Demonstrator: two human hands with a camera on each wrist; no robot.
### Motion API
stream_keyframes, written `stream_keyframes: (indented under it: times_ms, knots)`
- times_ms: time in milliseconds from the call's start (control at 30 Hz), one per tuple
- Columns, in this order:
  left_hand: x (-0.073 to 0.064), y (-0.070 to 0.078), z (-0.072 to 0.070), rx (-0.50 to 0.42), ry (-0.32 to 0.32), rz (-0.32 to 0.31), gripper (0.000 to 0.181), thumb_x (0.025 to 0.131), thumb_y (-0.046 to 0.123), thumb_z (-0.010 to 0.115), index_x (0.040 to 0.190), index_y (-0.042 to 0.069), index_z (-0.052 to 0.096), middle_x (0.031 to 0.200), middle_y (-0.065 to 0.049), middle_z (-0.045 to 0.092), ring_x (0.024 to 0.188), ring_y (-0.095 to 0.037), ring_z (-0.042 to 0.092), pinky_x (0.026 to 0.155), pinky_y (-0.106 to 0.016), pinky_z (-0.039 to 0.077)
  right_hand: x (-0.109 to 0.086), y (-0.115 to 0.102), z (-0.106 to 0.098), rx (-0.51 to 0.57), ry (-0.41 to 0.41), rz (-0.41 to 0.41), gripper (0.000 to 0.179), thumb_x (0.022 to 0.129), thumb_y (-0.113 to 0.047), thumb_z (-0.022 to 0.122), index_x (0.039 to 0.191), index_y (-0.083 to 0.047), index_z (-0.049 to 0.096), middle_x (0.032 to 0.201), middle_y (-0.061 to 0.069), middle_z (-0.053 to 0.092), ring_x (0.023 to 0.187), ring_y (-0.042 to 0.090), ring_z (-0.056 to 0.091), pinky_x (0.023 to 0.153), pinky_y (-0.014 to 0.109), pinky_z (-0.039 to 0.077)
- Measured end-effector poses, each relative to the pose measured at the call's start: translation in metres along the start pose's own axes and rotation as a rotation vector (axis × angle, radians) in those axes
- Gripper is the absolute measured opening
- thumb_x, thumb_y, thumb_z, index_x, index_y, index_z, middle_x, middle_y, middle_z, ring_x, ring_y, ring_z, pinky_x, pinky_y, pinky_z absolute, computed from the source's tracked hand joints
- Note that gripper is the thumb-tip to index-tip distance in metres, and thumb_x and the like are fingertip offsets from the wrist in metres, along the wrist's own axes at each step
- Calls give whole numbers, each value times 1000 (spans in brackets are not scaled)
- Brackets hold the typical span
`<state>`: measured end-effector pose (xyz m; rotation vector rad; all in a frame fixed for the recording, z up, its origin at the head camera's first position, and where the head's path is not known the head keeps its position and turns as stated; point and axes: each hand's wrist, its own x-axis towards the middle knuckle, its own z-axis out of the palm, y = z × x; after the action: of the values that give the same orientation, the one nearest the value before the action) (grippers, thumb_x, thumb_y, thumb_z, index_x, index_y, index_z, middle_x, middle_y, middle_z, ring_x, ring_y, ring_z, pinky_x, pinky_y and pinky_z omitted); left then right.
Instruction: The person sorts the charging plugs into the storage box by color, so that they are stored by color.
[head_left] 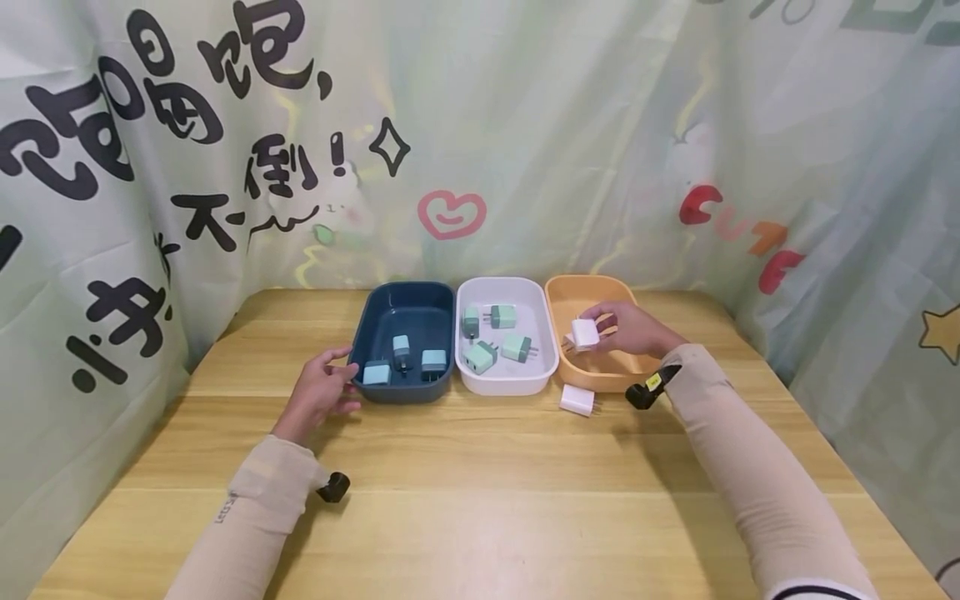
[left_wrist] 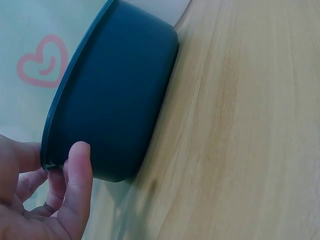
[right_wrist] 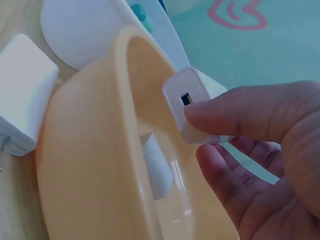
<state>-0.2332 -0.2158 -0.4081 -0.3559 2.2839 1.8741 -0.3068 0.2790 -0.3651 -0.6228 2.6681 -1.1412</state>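
Observation:
My right hand [head_left: 626,327] pinches a white charger plug [head_left: 585,333] between thumb and fingers, above the orange bin [head_left: 645,386]. In the right wrist view, the held charger's USB port faces the camera beside the thumb tip. A second white charger [right_wrist: 157,167] lies inside that bin. Another white charger [head_left: 577,400] rests on the table against the bin's front. My left hand [head_left: 318,392] holds the near left corner of the dark blue bin [left_wrist: 115,95], its fingers around the rim. Several light blue chargers [head_left: 377,372] sit inside the dark blue bin.
Between the two bins stands a white bin [head_left: 506,386] with several green chargers [head_left: 517,347] in it. All three bins line up side by side on the wooden table [head_left: 480,500]. A printed curtain [head_left: 540,167] hangs behind and along both sides.

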Motion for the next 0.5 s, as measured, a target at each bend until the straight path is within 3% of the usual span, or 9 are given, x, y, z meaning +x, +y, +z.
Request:
stream_keyframes:
  times_ms: [200,367,500]
  knots:
    - [-1,-2,-1,15,7,-6,51,103,17,48,152,19,33,114,-17,43,84,-25,54,66,-35,59,6,0,1,34,1,26,44,77,5,76,118,8,59,112,23,61,102,43,58,85,46,53]
    - [-3,-6,-2,12,5,-6,51,103,17,48,152,19,33,113,-17,44,84,-25,54,66,-35,59,4,-18,3,30,-6,76,46,77,0,79,118,11,59,110,25,61,99,41,59,82,39,53]
    - [-2,-3,0,3,1,6,51,103,18,48,152,20,33,111,-16,44,83,-25,54,65,-35,59,14,-6,1,57,16,123,49,78,4,75,122,12,55,116,26,56,101,40,58,83,35,51]
